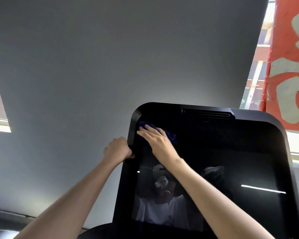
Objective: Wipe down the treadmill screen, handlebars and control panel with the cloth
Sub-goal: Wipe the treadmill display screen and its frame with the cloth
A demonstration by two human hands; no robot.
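Purple-blue cloth point(170, 135) is pressed flat on the upper-L corner of the treadmill screen point(223, 166), just inside the black bezel point(134, 125). R hand point(156, 139) covers most of it, w/ fingers straight and close together and palm down, pushing fabric onto glass. Folds of cloth show past the fingertips & beside the hand. L hand point(117, 149) curls round the bezel's L edge, a little below the cloth, prob. to steady the console vs. wiping pressure. The screen is dark & unlit, and its lower half mirrors the person & a bright strip. Vent slot point(206, 115) runs along the top, above the glass. Behind are a grey wall point(93, 66) and, at R, a window point(259, 71) w/ a red-and-white banner point(290, 57).

Step in hand (judged): screen wipe, at a corner. Most of the glass lies to the R & below, prob. not yet covered. The handlebars & control panel are out of view and judged not yet done. Next move calls for:
- even, flat pressure
- strokes across to the R edge, then overlapping rows downward
- a L-hand brace on the bezel
- cloth under the palm, so bare fingers don't smear the glass
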